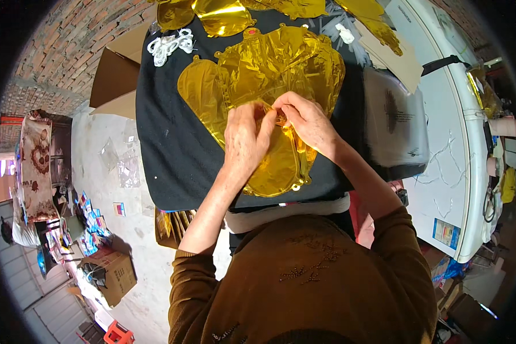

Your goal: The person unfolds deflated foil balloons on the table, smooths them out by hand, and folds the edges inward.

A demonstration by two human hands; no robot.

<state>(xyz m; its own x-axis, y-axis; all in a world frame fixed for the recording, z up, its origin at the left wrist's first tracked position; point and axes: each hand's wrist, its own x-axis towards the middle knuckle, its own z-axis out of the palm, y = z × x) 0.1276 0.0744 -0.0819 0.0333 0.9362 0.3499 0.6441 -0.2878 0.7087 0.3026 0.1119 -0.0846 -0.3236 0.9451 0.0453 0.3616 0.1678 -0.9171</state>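
A flat gold foil balloon (281,63) lies on a black cloth-covered work surface (166,132) in front of me. My left hand (243,140) and my right hand (309,120) meet at the middle of the foil, each pinching a small fold of it between thumb and fingers. More gold foil pieces (223,14) lie at the far edge of the cloth. A small bunch of white plastic bits (169,45) sits at the far left of the cloth.
A stack of clear plastic bags (395,120) lies to the right. A white appliance top (447,166) curves along the right side. Open cardboard boxes (117,74) stand at the left by a brick wall. Another box (117,275) and coloured packets litter the floor.
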